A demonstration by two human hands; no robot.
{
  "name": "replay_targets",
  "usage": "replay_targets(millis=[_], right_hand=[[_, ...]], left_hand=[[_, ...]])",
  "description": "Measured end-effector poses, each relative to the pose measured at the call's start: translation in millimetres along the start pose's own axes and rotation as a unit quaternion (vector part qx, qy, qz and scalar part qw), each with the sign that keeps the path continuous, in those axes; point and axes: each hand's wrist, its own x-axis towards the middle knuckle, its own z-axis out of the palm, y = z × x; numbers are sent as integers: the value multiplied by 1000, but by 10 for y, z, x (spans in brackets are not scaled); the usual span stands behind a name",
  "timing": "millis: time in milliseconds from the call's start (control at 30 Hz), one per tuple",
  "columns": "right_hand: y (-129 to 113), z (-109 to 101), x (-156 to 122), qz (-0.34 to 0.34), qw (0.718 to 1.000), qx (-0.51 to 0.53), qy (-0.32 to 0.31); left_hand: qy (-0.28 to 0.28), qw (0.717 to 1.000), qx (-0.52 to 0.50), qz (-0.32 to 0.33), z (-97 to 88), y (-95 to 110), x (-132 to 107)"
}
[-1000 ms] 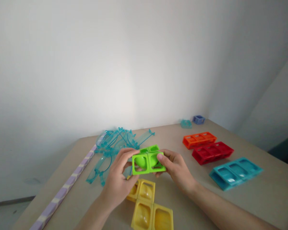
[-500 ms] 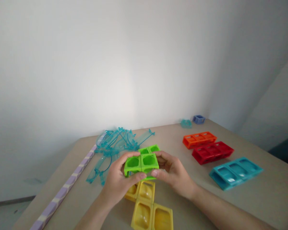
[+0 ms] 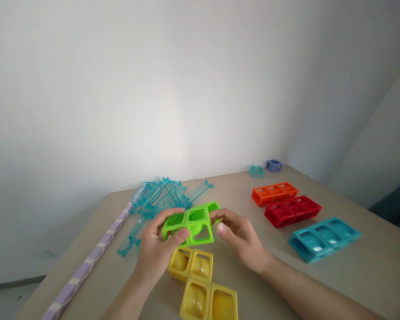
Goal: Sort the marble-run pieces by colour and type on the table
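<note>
Above the table, my left hand point(image 3: 158, 244) grips a bright green block of joined hollow cubes point(image 3: 197, 215), its thumb on the near face and its fingers behind. My right hand point(image 3: 242, 238) is at the block's right end, fingers curled against it. A bit of green shows between those fingers and the thumb, whose tip stands slightly off the near face. Part of the block's far side is hidden by the fingers. Just below the hands, a yellow stepped block of hollow cubes point(image 3: 196, 297) lies on the table.
Clear teal plastic pieces point(image 3: 163, 195) lie heaped behind my left hand. A purple patterned strip point(image 3: 96, 253) runs along the left edge. To the right lie orange point(image 3: 275, 194), red point(image 3: 293, 211) and teal blocks point(image 3: 325, 239). Small clear teal point(image 3: 256, 171) and blue pieces point(image 3: 274, 166) sit farther back.
The green block has turned and tilted, showing its near side more, and moved slightly left. My right thumb has come off its near edge.
</note>
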Motion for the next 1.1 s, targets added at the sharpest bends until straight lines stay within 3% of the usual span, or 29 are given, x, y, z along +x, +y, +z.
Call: replay_targets(millis=[100, 233, 400, 633, 733, 867, 967, 1100], right_hand=[[94, -57, 48, 5, 984, -165, 72], [249, -68, 94, 35, 952, -302, 34], [319, -46, 95, 69, 940, -334, -1], [309, -89, 118, 73, 950, -300, 42], [317, -78, 132, 102, 963, -234, 91], [284, -56, 158, 144, 976, -2, 162], [212, -64, 181, 171, 951, 161, 203], [72, -89, 202, 197, 905, 324, 191]], left_hand=[[42, 987, -142, -58, -16, 23, 53], [47, 966, -234, -98, -10, 48, 99], [25, 962, -243, -125, 30, 46, 89], [37, 958, -265, -108, 23, 4, 97], [54, 955, -274, -101, 31, 0, 114], [55, 953, -286, -86, 24, 34, 128], [49, 954, -278, -97, -2, 67, 122], [2, 957, -260, -129, -26, 94, 79]])
